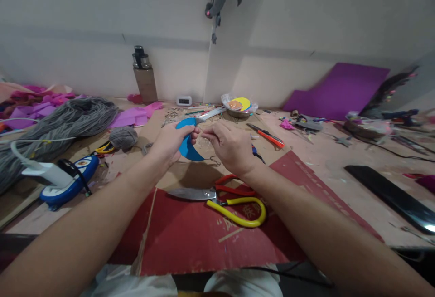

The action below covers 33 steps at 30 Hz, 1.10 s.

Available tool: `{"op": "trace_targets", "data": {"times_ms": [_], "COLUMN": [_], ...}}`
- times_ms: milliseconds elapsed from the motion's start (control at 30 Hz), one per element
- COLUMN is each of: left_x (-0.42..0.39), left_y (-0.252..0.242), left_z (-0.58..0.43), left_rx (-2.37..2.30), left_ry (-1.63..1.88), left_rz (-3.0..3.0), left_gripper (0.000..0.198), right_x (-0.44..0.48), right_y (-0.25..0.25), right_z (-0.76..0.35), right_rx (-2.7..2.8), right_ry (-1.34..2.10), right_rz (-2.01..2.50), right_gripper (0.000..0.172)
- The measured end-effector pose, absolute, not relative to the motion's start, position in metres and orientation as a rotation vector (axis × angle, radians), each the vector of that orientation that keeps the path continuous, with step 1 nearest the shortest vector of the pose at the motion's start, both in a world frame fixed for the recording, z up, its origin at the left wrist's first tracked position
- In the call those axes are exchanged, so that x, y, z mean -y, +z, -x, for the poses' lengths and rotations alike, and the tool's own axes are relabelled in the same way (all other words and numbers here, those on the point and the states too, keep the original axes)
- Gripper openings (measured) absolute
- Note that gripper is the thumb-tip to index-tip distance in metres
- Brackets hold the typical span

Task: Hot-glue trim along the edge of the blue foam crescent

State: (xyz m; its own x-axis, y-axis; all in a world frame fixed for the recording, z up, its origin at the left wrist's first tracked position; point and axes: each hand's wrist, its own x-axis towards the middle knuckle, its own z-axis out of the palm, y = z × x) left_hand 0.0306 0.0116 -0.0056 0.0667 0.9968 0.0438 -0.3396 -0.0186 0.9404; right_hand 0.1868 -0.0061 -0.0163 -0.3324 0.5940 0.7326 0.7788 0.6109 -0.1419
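1. So the blue crescent (191, 148) is up in front of the person, above the brown cardboard (204, 177), with its curved outer edge and lower tip sticking out past the fingers.
2. Left hand (173, 140) has thumb and fingers closed on the crescent, pinching it around the middle.
3. Right hand (233, 145) is just beside it, thumb and fingertips pressed together. Whatever might be between them is too small for me to tell. Only a narrow gap separates the two sets of fingertips.
4. Nearer the body, the big scissors (209, 194) lie between the forearms, blade tip pointing left, red and yellow handles close to the right forearm. So that side is tight; the blade tip has more room from the left forearm.
5. Under them is the red cardboard (190, 242), whose front edge pokes out past the table edge toward the knees.
6. Past the right hand, an orange-and-black cutter (270, 137) lies at a slant, near the cardboard's edge.
7. Farther back, a metal bowl (238, 114) sits near the wall (170, 20).
8. Left side's crowded: grey yarn ball (123, 137), grey skein (78, 118), blue power strip (64, 193).
9. Way right, a black slab-shaped device (390, 195) lies near the front edge, with pink tabletop (326, 165) between it and the cardboard.
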Motion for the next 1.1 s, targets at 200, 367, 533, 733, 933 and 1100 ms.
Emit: {"op": "trace_targets", "data": {"times_ms": [200, 367, 533, 733, 933, 1100], "left_x": [-0.006, -0.002, 0.003, 0.005, 0.009, 0.01], "left_y": [-0.007, -0.006, -0.003, -0.006, -0.002, -0.002], "left_z": [-0.032, -0.033, -0.036, -0.037, -0.039, -0.039], "left_rx": [-0.965, -1.058, -1.129, -1.073, -1.056, -1.068], "left_ry": [1.286, 1.226, 1.137, 1.034, 0.99, 0.941], "left_rz": [-1.142, -1.287, -1.322, -1.366, -1.409, -1.408], "left_gripper": [0.004, 0.006, 0.012, 0.009, 0.006, 0.008], "right_x": [0.004, 0.0, -0.003, -0.003, 0.001, -0.002], "right_y": [-0.01, -0.01, -0.007, -0.003, 0.0, 0.0], "right_z": [-0.188, -0.19, -0.192, -0.194, -0.192, -0.194], "right_rx": [2.061, 2.007, 1.946, 1.878, 1.914, 1.84], "right_ry": [-0.284, -0.416, -0.459, -0.396, -0.303, -0.199], "right_rz": [1.164, 1.181, 1.207, 1.241, 1.228, 1.236], "right_gripper": [0.04, 0.045, 0.046, 0.042, 0.039, 0.033]}}
